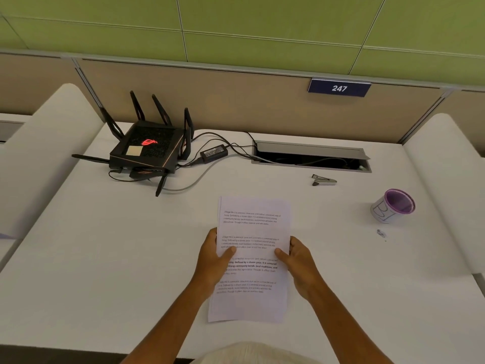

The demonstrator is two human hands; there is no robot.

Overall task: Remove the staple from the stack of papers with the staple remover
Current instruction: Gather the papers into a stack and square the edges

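Observation:
A stack of papers (256, 227) with printed paragraphs lies lengthwise on the white desk, just in front of me. My left hand (214, 256) grips its left edge with the thumb on top of the page. My right hand (298, 261) grips the right edge the same way. The staple remover (323, 179), small and grey metal, rests on the desk beyond the papers to the right, apart from both hands. I cannot make out the staple on the papers.
A black router (147, 149) with antennas, a power brick (214, 153) and cables sit at the back left. An open cable tray (311, 156) runs along the back. A purple-rimmed cup (393, 206) stands at the right, with small debris (381, 233) near it.

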